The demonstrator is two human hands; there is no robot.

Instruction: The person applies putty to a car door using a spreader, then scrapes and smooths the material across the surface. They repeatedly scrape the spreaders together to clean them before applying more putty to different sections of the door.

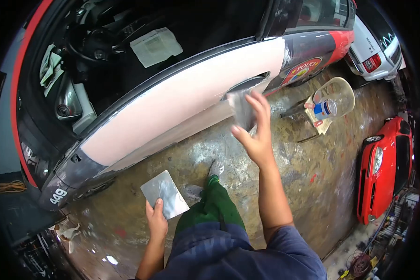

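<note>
My left hand (157,219) grips a flat grey metal putty plate (165,189), thumb across its face, low in front of my body. A smear of lighter colour marks the plate's surface. Raised near the door handle, my right hand (259,140) is closed on a thin grey putty spreader (241,111), blurred by motion. The spreader overlaps the rear part of the car door (182,86) in this view. Pale pink filler covers most of that door's outer panel, below the open window.
A chair (343,95) holding a blue-and-white can (324,109) stands to the right. Beyond it are a silver car (371,49) and a red car (382,170). Paper (156,46) lies inside the nearest car. An animal (68,232) is at lower left on the stained floor (312,196).
</note>
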